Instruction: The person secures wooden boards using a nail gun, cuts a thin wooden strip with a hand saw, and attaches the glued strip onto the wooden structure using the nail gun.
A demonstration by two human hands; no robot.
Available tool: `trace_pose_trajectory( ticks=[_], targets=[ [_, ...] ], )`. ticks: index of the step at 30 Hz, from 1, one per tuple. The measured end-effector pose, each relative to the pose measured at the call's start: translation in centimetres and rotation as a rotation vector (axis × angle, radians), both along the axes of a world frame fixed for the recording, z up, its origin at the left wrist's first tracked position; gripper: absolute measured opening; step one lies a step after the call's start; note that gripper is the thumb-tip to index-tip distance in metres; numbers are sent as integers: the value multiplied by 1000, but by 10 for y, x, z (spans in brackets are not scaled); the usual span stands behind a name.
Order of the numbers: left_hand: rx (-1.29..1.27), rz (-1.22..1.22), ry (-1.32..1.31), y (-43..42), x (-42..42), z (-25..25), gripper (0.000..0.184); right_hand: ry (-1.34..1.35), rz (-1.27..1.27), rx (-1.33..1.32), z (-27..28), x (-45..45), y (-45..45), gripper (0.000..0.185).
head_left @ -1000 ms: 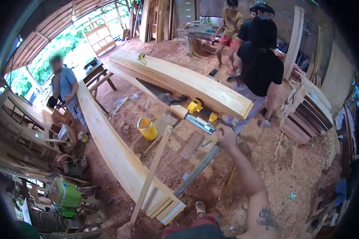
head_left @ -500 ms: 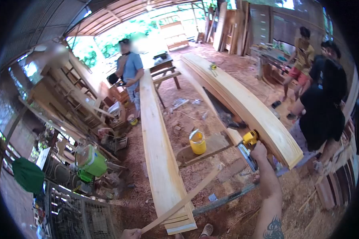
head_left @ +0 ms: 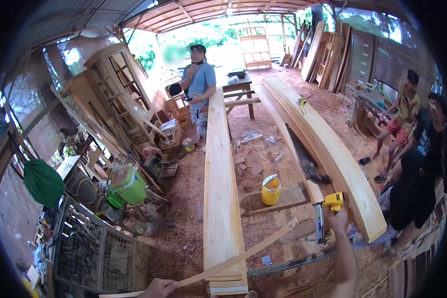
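Note:
My left hand (head_left: 160,287), low in the view, is closed round the near end of a thin wooden strip (head_left: 236,259). The strip slants up to the right, across the near end of a long stack of pale boards (head_left: 222,188). My right hand (head_left: 338,218) grips a yellow nail gun (head_left: 334,201) with a grey magazine hanging at its left. It is held beside the near end of a second stack of long boards (head_left: 340,159). A dark handsaw-like tool (head_left: 303,156) lies along that stack's left side.
A yellow bucket (head_left: 270,192) stands on a low plank between the stacks. A small yellow-green tool (head_left: 302,101) rests on the right stack. A person in a blue shirt (head_left: 202,82) stands at the far end; other people are at right. Green container (head_left: 128,185) at left.
The view has turned left, so the scene sits farther right. The nail gun's magazine now hangs more upright. Both hands keep their holds.

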State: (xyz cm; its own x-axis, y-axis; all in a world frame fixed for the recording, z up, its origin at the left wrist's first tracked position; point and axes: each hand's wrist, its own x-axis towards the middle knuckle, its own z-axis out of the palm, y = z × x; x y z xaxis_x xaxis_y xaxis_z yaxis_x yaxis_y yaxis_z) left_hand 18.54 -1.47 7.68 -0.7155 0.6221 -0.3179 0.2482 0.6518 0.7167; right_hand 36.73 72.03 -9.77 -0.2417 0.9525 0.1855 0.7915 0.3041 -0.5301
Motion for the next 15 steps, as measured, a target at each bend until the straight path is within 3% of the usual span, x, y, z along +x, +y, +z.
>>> trace_pose_trajectory(
  ticks=[2, 5, 8, 10, 15],
  targets=[
    [0, -37, 39, -3, -5, -2, 42, 112, 45, 66, -13, 20, -11, 49],
    [-23, -43, 8, -6, -14, -5, 37, 196, 39, -2, 16, 52, -56, 48],
    [-67, -110, -21, -9, -25, -6, 48, 683, 63, -486, 65, 88, -107, 47],
    [-144, -101, -29, -11, -33, -13, 47, 807, 155, -688, 85, 115, -137, 46],
    [-65, -178, 55, -26, -47, -16, 41, 840, 105, -691, 112, 155, -219, 42]
  ],
)
